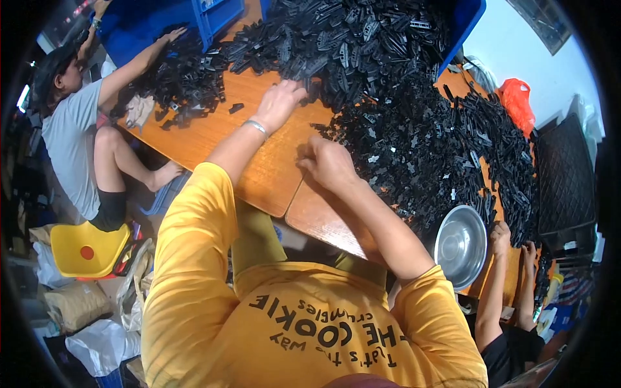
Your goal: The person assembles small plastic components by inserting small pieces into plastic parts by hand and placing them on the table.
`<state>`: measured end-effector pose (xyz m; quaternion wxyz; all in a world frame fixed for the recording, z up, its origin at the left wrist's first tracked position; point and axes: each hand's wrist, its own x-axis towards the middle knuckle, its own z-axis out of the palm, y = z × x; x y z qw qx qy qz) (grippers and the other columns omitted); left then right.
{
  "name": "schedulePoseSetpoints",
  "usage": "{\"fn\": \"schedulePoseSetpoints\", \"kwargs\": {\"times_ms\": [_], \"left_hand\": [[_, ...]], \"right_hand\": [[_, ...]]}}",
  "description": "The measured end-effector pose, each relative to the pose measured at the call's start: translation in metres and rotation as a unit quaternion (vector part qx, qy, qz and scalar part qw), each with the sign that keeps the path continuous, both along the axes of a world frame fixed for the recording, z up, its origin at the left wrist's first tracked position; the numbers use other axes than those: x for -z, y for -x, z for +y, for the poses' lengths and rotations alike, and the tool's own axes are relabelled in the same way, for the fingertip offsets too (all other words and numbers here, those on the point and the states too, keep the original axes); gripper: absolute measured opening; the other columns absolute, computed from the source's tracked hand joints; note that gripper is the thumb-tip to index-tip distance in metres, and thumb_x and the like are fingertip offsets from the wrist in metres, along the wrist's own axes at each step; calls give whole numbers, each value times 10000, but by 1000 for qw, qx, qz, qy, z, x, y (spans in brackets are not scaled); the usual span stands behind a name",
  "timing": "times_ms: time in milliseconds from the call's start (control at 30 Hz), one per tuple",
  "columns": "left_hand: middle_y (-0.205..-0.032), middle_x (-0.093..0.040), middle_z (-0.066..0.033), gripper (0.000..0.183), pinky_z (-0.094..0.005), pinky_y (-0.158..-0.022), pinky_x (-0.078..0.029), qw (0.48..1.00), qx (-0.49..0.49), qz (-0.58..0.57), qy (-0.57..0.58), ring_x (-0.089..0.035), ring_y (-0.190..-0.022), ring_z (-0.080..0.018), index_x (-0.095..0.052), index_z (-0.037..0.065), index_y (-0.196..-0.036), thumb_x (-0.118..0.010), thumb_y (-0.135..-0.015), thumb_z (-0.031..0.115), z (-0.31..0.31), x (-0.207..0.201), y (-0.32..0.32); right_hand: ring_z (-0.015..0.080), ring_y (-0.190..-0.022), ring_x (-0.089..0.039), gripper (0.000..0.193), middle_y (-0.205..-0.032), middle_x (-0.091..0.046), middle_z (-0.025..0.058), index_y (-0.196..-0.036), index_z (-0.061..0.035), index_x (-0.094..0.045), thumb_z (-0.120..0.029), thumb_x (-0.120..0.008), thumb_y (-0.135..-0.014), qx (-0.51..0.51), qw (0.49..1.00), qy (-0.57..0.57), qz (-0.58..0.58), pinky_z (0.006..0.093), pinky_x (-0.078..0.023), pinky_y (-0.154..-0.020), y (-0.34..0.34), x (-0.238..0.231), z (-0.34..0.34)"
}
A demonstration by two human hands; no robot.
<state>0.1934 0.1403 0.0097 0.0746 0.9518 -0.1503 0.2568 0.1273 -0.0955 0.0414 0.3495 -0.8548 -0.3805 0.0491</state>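
My left hand (279, 105), with a bracelet at the wrist, reaches to the near edge of a large heap of black plastic parts (349, 48). Its fingers bend down together, and a dark part lies right at their tips; what they grip is hidden. Closer to me, my right hand (328, 163) hovers over the seam of the orange-brown wooden table (275, 174). Its fingers curl in toward the thumb, and anything pinched there is too small to name. Beside that hand on the right spreads a heap of smaller black parts (404, 152).
A metal bowl (460, 247) stands at the table's right edge, near another person's hands (500, 238). At left, a seated person reaches one arm (139, 68) to a smaller black heap (178, 90). Blue bins (217, 19) stand behind; a red bag (516, 103) lies far right.
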Motion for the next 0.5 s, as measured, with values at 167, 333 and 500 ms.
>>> {"fn": "schedulePoseSetpoints", "kwargs": {"times_ms": [167, 333, 500], "left_hand": [[-974, -694, -84, 184, -427, -853, -564, 997, -4, 14, 71, -685, -943, -289, -661, 66, -1066, -748, -904, 76, -10, -1, 41], [-1114, -745, -106, 293, -284, -840, -567, 760, -8, 88, 644, -705, -1036, -156, -595, 50, -1285, -628, -1001, -17, -23, 9, 65], [-1316, -706, -133, 385, -281, -905, -592, 585, 68, 137, 797, -711, -1092, -159, -524, 50, -1402, -643, -1037, 75, -23, -9, 86]], "right_hand": [[374, -753, -696, 328, -786, -696, 182, -863, -15, -629, -184, -895, -772, 60, 996, -62, 31, 440, -548, -693, 2, 7, -6], [209, -666, -690, 244, -759, -708, 123, -906, -2, -679, -119, -879, -827, 119, 966, -218, 71, 346, -553, -641, 1, 10, 1], [168, -674, -694, 206, -775, -720, 93, -907, 11, -682, -47, -864, -830, 139, 956, -256, 26, 312, -558, -638, 6, -15, 9]]}}
